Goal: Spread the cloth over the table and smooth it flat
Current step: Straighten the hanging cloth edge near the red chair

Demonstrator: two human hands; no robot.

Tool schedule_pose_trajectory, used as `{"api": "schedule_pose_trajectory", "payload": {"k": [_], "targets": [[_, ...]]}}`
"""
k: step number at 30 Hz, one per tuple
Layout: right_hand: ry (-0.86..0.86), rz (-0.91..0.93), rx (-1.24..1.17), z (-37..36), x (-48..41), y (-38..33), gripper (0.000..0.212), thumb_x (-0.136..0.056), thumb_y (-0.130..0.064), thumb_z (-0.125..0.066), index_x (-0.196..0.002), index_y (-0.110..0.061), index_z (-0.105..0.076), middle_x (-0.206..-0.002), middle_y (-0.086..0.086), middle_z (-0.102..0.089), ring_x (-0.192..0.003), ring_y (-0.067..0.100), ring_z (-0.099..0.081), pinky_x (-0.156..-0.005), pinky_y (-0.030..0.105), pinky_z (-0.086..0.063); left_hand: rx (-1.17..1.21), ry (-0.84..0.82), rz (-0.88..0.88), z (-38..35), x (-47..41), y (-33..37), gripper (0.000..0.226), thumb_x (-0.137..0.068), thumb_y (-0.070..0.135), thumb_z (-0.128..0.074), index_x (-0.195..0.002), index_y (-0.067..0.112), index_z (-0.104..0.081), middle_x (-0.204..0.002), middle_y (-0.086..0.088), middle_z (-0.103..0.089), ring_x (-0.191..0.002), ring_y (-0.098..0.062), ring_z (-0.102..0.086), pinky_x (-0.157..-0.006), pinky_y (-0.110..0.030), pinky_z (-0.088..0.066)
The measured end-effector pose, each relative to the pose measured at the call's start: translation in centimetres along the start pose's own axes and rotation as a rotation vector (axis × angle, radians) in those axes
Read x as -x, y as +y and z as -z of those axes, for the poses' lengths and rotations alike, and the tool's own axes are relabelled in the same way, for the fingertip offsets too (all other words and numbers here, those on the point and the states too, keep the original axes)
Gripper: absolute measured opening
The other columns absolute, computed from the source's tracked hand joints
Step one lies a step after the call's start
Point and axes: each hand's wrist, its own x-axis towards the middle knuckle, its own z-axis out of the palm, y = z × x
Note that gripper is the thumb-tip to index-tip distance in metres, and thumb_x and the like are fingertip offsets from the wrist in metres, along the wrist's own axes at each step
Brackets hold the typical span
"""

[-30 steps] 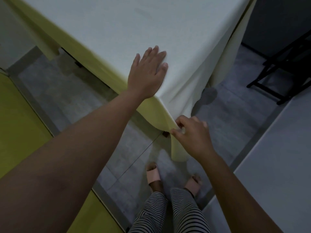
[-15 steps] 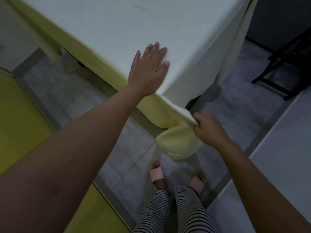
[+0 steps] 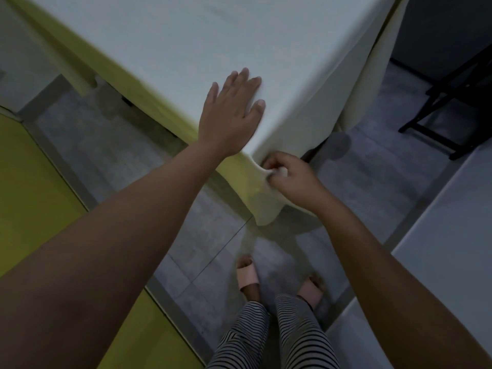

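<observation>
Right hand risen to table corner, pinching cloth, left hand flat

Bare forearms, black-and-white striped trousers and pink open-toed slippers.

Cloth hides, seemingly, the table.

Left hand flat, fingers spread, on pale cloth near desk corner. Right hand pinching hanging cloth corner just below. Striped trousers, pink slippers on grey floor.
</observation>
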Motion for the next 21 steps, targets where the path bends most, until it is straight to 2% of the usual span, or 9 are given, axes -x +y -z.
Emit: {"api": "schedule_pose_trajectory", "payload": {"k": [2, 4, 6, 10, 13, 15, 17, 19, 21], "targets": [[-0.01, 0.031, -0.106, 0.1, 0.6, -1.8, 0.004, -0.075, -0.03, -0.058, -0.077, -0.032, -0.06, -0.08, -0.015, -0.064, -0.084, 0.009, -0.06, -0.082, 0.039, -0.05, -0.007, 0.003, -0.001, 0.0, 0.0, 0.0, 0.05, -0.101, 0.04, -0.029, -0.149, 0.027, -0.028, -0.16, 0.004, -0.016, -0.148, -0.011, -0.007, -0.119, -0.037, 0.0], [0.025, 0.084, -0.069, 0.4, 1.0, -2.4, 0.01, -0.075, -0.042, -0.061, -0.079, -0.034, -0.059, -0.082, -0.018, -0.064, -0.087, 0.005, -0.059, -0.088, 0.043, -0.047, -0.013, 0.0, -0.004, -0.1, 0.0, 0.0, 0.05, -0.101, 0.04, -0.029, -0.149, 0.026, -0.028, -0.16, 0.004, -0.015, -0.148, -0.011, -0.007, -0.119, -0.037, 0.0], [0.12, 0.208, 0.008, 0.1, 1.1, -2.5, 0.009, -0.081, -0.039, -0.062, -0.08, -0.032, -0.058, -0.081, -0.018, -0.061, -0.085, 0.005, -0.057, -0.09, 0.045, -0.044, -0.007, -0.005, -0.006, -0.1, 0.0, 0.0, 0.051, -0.101, 0.041, -0.028, -0.15, 0.026, -0.027, -0.16, 0.004, -0.015, -0.148, -0.011, -0.006, -0.119, -0.037, 0.001], [0.269, 0.355, 0.028, -2.5, 1.3, -2.0, 0.01, -0.095, -0.016, -0.051, -0.086, -0.011, -0.051, -0.084, -0.01, -0.046, -0.075, 0.003, -0.04, -0.071, 0.016, -0.033, 0.036, -0.029, -0.009, 0.2, -0.1, 0.0, 0.051, -0.102, 0.045, -0.027, -0.149, 0.026, -0.029, -0.16, 0.003, -0.017, -0.148, -0.012, -0.008, -0.118, -0.038, 0.0], [0.311, 0.333, -0.102, -4.2, 0.8, -0.6, 0.011, -0.1, -0.017, -0.042, -0.089, -0.019, -0.043, -0.085, -0.019, -0.038, -0.074, -0.007, -0.041, -0.067, 0.007, -0.033, 0.049, -0.012, 0.01, 0.7, -0.7, 0.2, 0.049, -0.1, 0.046, -0.031, -0.143, 0.023, -0.04, -0.153, 0.001, -0.032, -0.143, -0.015, -0.023, -0.116, -0.039, -0.01], [0.381, 0.385, -0.119, -4.9, 0.0, 0.1, 0.01, -0.1, -0.027, -0.036, -0.092, -0.022, -0.041, -0.086, -0.019, -0.042, -0.07, -0.005, -0.043, -0.064, 0.009, -0.033, 0.061, 0.063, 0.021, 0.8, -1.2, 0.9, 0.046, -0.097, 0.046, -0.034, -0.13, 0.019, -0.051, -0.136, 0.001, -0.05, -0.13, -0.016, -0.041, -0.111, -0.041, -0.024], [0.486, 0.484, -0.057, -5.3, -0.8, 1.0, 0.02, -0.098, -0.038, -0.029, -0.097, -0.021, -0.04, -0.079, -0.001, -0.056, -0.063, 0.008, -0.051, -0.057, 0.021, -0.04, 0.103, 0.141, 0.052, 0.6, -1.4, 1.6, 0.041, -0.096, 0.043, -0.036, -0.121, 0.018, -0.056, -0.126, 0.004, -0.056, -0.122, -0.015, -0.047, -0.108, -0.044, -0.031], [0.574, 0.6, 0.034, -5.3, -1.4, 2.3, 0.025, -0.101, -0.038, -0.026, -0.098, -0.019, -0.043, -0.071, 0.008, -0.061, -0.057, 0.016, -0.054, -0.052, 0.026, -0.04, 0.133, 0.205, 0.069, -0.2, -1.3, 1.9, 0.036, -0.096, 0.038, -0.038, -0.118, 0.017, -0.057, -0.123, 0.006, -0.055, -0.121, -0.013, -0.047, -0.108, -0.044, -0.03], [0.618, 0.7, 0.137, -5.2, -1.8, 3.9, 0.027, -0.103, -0.033, -0.028, -0.096, -0.017, -0.049, -0.067, 0.007, -0.06, -0.057, 0.012, -0.048, -0.053, 0.021, -0.036, 0.159, 0.232, 0.079, -0.6, -1.2, 1.9, 0.032, -0.096, 0.035, -0.039, -0.117, 0.018, -0.056, -0.123, 0.007, -0.053, -0.124, -0.012, -0.044, -0.11, -0.044, -0.027]]}}
